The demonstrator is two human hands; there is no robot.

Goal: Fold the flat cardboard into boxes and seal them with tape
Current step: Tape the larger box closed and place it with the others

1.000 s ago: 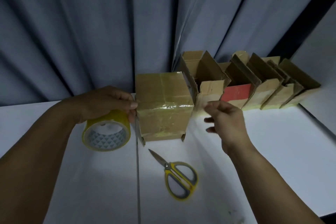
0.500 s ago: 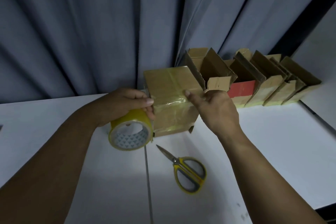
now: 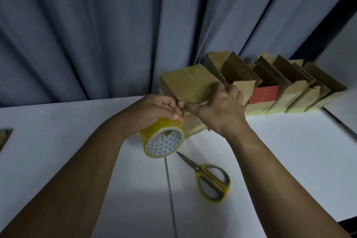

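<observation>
The tape roll (image 3: 163,141) is coloured yellow; its white core is printed with blue-grey triangles. The box (image 3: 173,85) above it is brown under glossy yellowish tape (image 3: 195,72). The scissors (image 3: 212,181), lower centre, are handled in yellow and grey. One red panel (image 3: 264,94) is shown among the brown boxes (image 3: 293,91) at right. The curtain (image 3: 96,35) is grey-blue, the table (image 3: 289,160) white.
</observation>
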